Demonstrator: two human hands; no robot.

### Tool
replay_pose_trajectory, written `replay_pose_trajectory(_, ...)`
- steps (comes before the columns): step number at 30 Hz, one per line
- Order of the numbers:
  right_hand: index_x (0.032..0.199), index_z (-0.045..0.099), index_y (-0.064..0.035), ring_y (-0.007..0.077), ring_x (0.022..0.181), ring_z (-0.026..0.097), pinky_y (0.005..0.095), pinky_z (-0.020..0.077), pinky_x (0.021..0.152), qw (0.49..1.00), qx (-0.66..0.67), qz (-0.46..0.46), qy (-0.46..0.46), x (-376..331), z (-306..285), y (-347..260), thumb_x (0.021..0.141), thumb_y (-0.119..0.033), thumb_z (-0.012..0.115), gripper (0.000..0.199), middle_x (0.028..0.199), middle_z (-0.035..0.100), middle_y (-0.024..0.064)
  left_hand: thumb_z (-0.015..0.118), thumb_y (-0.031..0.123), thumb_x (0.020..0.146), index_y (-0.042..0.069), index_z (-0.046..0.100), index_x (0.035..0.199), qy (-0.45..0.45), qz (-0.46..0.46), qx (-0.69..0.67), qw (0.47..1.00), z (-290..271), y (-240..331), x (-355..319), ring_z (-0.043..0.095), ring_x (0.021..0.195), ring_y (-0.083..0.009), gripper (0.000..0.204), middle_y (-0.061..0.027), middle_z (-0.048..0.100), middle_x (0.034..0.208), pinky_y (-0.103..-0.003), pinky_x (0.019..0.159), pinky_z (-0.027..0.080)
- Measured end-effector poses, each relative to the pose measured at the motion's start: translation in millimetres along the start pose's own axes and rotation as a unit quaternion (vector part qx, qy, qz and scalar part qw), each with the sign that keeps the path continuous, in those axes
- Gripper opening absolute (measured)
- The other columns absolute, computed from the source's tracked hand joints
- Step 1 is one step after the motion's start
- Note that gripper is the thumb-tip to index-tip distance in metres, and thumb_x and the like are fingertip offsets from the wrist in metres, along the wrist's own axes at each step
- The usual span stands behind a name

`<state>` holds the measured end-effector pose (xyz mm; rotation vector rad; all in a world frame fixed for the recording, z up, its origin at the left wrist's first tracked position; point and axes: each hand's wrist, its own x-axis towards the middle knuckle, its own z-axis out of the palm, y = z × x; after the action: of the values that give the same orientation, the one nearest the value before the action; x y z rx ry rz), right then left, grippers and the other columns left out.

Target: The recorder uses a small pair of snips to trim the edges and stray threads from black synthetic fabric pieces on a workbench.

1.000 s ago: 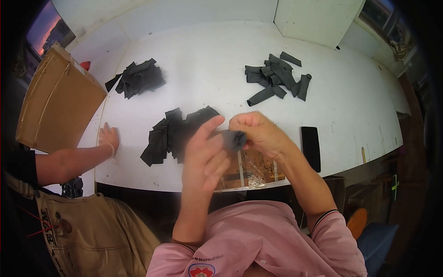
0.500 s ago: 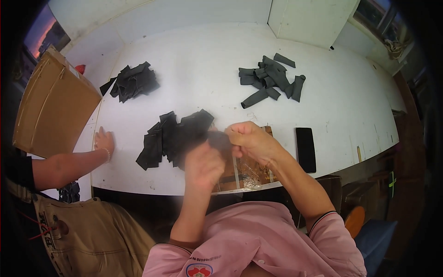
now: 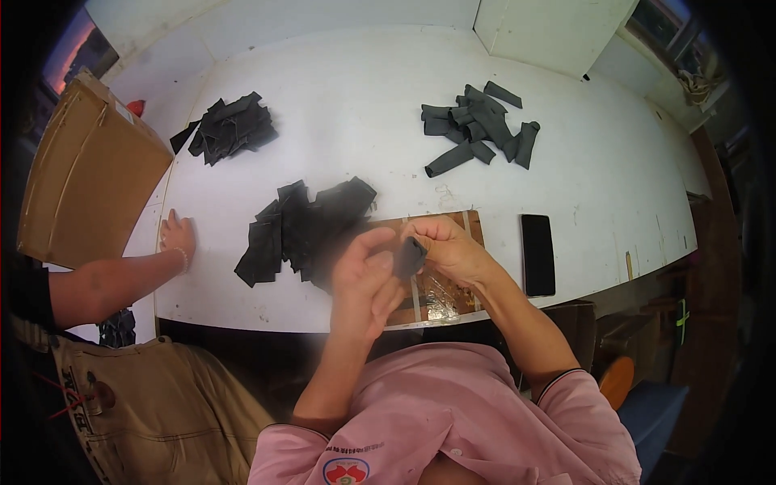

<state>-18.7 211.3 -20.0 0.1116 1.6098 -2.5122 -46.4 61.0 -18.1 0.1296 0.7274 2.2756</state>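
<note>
Piece held between two hands above board; stock set out in separate piles

The piece (image 3: 413, 257), small and dark grey, is in the air between the two hands, over the board (image 3: 449, 301). The right hand (image 3: 453, 252) has thumb and fingers pinched together on its upper right edge. A pinch at the edge presumably leaves most of the piece free. The left hand (image 3: 360, 283) is at the other side, fingers bent and forefinger pointing toward the piece. Whether these fingers clamp it or merely rest against it cannot be told; the position suggests steadying.

The near pile (image 3: 283, 230), of flat black pieces, lies just beyond and left of the left hand, probably placed there for a short reach. The far pile (image 3: 233, 128), similar in colour, lies well beyond it. The tubes (image 3: 485, 129) lie loose well beyond the right hand, apart from both piles, which appears to keep the forms from mixing.

The phone (image 3: 537, 255) lies flat to the right of the right hand, clear of the forearm, likely so as not to obstruct it. The board sits on the table (image 3: 356, 105) beneath both hands, apparently as a work surface.

A co-worker's hand (image 3: 176, 234) rests on the table, well left of the left hand; the box (image 3: 93, 170) stands beyond that hand.
</note>
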Motion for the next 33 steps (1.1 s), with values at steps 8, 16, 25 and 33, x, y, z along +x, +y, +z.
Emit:
replay_pose_trajectory(8,0.068,0.052,-0.0049,0.0038,0.048,0.039,0.0166,0.0316,0.045,0.991,-0.131,-0.035,0.009,6.2,9.8,-25.3,0.083,-0.020,0.053,0.022,0.055,0.046,-0.0038,0.040,0.012,0.086,0.000,0.047,0.110,-0.078,-0.120,-0.371,0.917,1.8,10.0,12.4,0.033,0.034,-0.0038,0.028,-0.0078,0.056,0.083,-0.018,0.031,0.025)
replay_pose_trajectory(16,0.073,0.054,-0.0033,0.0051,0.055,0.044,0.0184,0.0356,0.050,0.999,-0.047,-0.011,0.007,1.5,-9.3,10.6,0.084,-0.021,0.052,0.021,0.063,0.048,-0.0024,0.053,0.010,0.081,0.002,0.041,0.117,0.065,0.113,0.374,0.918,4.2,7.6,2.0,0.052,0.071,-0.0085,0.039,-0.0056,0.054,0.091,-0.016,0.049,0.038)
replay_pose_trajectory(25,0.076,0.053,0.0009,0.0198,0.068,0.050,0.0281,0.0402,0.054,0.857,-0.410,-0.300,0.091,-24.9,25.0,-45.6,0.070,-0.017,0.062,0.020,0.070,0.049,0.0080,0.057,0.001,0.077,-0.002,0.056,0.085,-0.029,0.312,0.345,0.885,19.5,14.4,7.4,0.053,0.085,-0.0155,0.009,-0.0115,0.057,0.092,-0.026,0.078,0.040)
replay_pose_trajectory(33,0.069,0.055,-0.0022,0.0265,0.057,0.054,0.0350,0.0404,0.048,0.697,-0.669,-0.249,0.072,-19.8,8.3,-11.2,0.075,-0.030,0.057,0.029,0.061,0.053,0.0101,0.061,0.004,0.074,-0.002,0.055,0.084,0.032,0.196,0.217,0.956,3.4,-5.3,10.0,0.053,0.081,-0.0113,0.012,-0.0069,0.058,0.087,-0.026,0.076,0.041)
